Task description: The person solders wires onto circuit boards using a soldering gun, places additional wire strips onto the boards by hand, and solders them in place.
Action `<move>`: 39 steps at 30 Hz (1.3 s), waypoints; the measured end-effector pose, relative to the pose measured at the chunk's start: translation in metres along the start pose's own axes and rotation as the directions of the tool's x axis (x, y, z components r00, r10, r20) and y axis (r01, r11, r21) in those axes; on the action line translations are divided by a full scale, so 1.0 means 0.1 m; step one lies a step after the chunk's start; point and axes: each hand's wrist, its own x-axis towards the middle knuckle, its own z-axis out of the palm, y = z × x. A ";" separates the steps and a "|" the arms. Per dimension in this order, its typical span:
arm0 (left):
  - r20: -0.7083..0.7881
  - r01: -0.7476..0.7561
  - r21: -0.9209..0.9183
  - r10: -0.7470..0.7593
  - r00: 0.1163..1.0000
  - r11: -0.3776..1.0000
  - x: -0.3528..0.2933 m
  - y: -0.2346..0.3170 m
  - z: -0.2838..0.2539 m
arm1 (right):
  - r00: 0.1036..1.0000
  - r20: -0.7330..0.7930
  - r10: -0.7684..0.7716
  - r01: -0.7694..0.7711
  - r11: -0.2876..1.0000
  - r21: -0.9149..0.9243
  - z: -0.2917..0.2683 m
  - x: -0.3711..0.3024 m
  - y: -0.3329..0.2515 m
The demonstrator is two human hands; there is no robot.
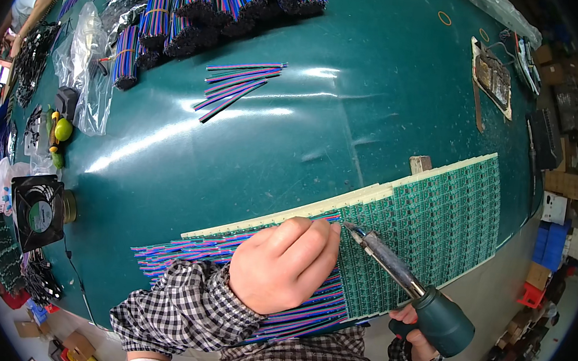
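Head view. My left hand point(283, 266): fingers curled, pressing striped wires point(180, 250) against the green circuit panel point(437, 214) at the worktop's point(349, 117) near edge. My right hand point(416, 333): fingers wrapped around a soldering iron point(404, 280), tip at the wire ends. Wired rows lie left; bare rows remain right, I judge. Loose wires point(239, 80) wait mid-worktop; open room between.

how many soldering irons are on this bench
1. The soldering iron is in the right hand, its tip on the green circuit board panel beside the left hand. Others may be hidden in the clutter at the table's edges.
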 end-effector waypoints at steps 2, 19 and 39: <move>-0.001 -0.007 0.012 0.007 1.000 1.000 0.00 0.00 0.00 | 0.999 -0.036 0.012 -0.010 0.998 0.060 0.03 0.04 -0.07; 0.002 -0.001 0.019 0.001 1.000 1.000 0.01 0.02 0.00 | 0.993 -0.099 0.069 -0.047 0.978 0.203 0.09 0.01 -0.12; -0.042 -0.006 0.053 0.008 0.999 0.999 -0.03 0.02 0.01 | 0.999 0.003 -0.036 0.036 0.998 0.049 -0.07 0.00 -0.03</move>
